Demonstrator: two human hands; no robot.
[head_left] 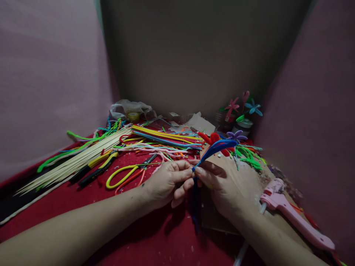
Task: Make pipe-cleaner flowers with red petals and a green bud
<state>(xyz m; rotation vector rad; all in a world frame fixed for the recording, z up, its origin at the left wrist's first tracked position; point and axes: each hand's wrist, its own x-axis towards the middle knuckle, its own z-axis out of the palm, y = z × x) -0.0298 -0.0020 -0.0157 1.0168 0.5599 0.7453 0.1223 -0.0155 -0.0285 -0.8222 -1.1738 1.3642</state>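
In the middle of the head view, my left hand (170, 181) and my right hand (217, 183) meet at a bundle of blue pipe cleaners (215, 148). The fingertips of both hands pinch it at a narrow gathered point. Its looped upper part leans up to the right, and dark blue ends hang below my fingers. Behind the bundle lies a red pipe-cleaner shape (213, 139), partly covered by the blue loops. A purple pipe-cleaner flower (236, 136) is just past the bundle's tip.
Yellow-and-red scissors (122, 177), pliers (98, 168) and wooden sticks (83, 157) lie left on the red cloth (133, 236). Coloured pipe cleaners (166, 137) lie behind. A pink glue gun (299, 218) rests right on a brown board (244, 181). Finished flowers (232, 106) stand at the back right.
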